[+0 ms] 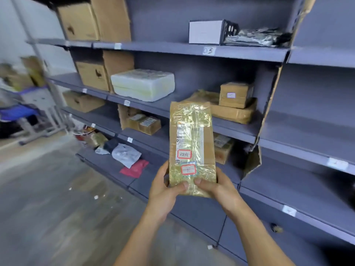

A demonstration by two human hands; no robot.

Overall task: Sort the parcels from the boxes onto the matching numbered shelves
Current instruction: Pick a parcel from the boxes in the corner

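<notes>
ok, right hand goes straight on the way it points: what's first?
Right hand grips the taped parcel, so that comes first; past it, probably the grey shelf edge, but depth is unclear.

Both bare forearms reach forward and upward, drawing together at the wrists. The left grip and right grip clasp the lower end of an upright parcel from either side. The thumbs lie across its front, tips close together. The fingers behind are hidden and seem curled.

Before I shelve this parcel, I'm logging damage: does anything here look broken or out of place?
Yes. The cardboard divider at the bay's right end is torn, its lower flap bent outward. Small white scraps lie on the floor.
</notes>
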